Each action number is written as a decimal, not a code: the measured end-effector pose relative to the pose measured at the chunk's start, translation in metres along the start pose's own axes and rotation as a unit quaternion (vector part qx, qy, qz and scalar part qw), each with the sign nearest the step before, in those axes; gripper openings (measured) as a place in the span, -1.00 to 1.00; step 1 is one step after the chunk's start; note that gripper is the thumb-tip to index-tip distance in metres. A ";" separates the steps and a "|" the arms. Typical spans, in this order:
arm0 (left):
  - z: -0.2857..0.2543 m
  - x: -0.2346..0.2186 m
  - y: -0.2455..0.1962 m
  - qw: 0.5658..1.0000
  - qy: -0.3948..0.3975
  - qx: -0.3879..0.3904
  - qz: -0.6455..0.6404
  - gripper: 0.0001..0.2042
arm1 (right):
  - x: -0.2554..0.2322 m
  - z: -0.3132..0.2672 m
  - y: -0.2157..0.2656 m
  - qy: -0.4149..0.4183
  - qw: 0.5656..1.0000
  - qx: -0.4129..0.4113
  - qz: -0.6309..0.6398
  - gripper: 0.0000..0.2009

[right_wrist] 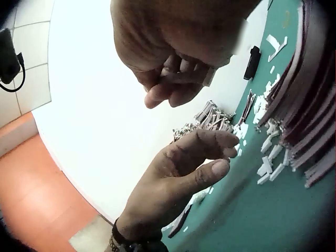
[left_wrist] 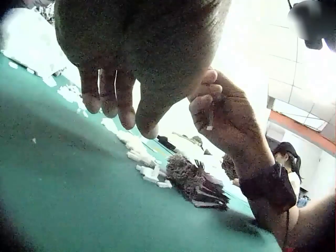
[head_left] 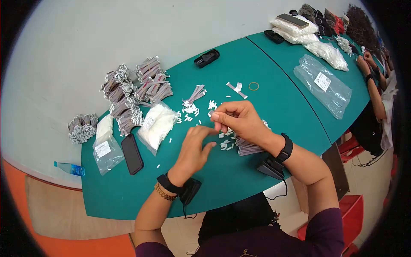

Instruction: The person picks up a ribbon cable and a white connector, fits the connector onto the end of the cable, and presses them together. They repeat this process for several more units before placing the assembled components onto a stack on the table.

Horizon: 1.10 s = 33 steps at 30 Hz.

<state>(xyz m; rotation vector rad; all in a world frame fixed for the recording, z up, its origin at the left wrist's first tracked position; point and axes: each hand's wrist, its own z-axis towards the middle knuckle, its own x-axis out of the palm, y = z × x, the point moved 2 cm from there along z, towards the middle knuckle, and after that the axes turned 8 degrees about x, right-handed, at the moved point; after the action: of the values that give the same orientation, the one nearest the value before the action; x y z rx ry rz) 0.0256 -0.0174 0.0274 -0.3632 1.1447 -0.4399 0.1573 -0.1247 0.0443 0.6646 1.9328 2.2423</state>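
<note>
My right hand [head_left: 244, 124], held over the table, pinches a thin grey strip with a pale end [right_wrist: 209, 77]; curled fingers hide much of it. Left of it, my left hand [head_left: 193, 150] is raised with fingers loosely extended and nothing in its grasp, its fingertips close to the right hand. A bundle of grey-mauve strips [head_left: 248, 148] with white ends lies beneath the right forearm. Small white tube-like pieces [head_left: 227, 144] are scattered beside that bundle, and more white pieces [head_left: 190, 110] lie farther back, next to a few loose strips [head_left: 197, 93].
On the green table [head_left: 188, 192], large strip bundles [head_left: 124, 94] are heaped at the left, near bags of white pieces [head_left: 156, 126] and a phone [head_left: 132, 154]. A black case [head_left: 206, 58] and rubber band [head_left: 254, 86] lie farther back. Another person's arms [head_left: 372, 88] show at right.
</note>
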 end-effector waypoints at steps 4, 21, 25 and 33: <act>-0.007 0.010 0.005 0.998 0.002 -0.045 -0.054 -0.75 | 0.003 0.002 -0.009 0.016 1.000 0.022 -0.007 -0.83; -0.016 0.021 0.016 0.951 -0.033 -0.139 -0.273 -0.91 | 0.014 0.000 -0.033 0.044 0.992 0.115 0.024 -0.85; -0.021 0.005 0.027 0.862 -0.015 -0.208 -0.462 -0.90 | 0.015 0.000 -0.035 0.049 0.992 0.115 0.022 -0.85; -0.026 -0.004 0.039 0.731 -0.099 -0.219 -0.638 -0.83 | 0.011 0.002 -0.035 0.030 0.990 0.117 -0.075 -0.84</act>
<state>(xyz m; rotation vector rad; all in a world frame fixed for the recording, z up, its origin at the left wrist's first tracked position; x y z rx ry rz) 0.0061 0.0168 0.0013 -1.6185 0.6083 -1.2943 0.1410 -0.1121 0.0137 0.4620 2.2169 1.9901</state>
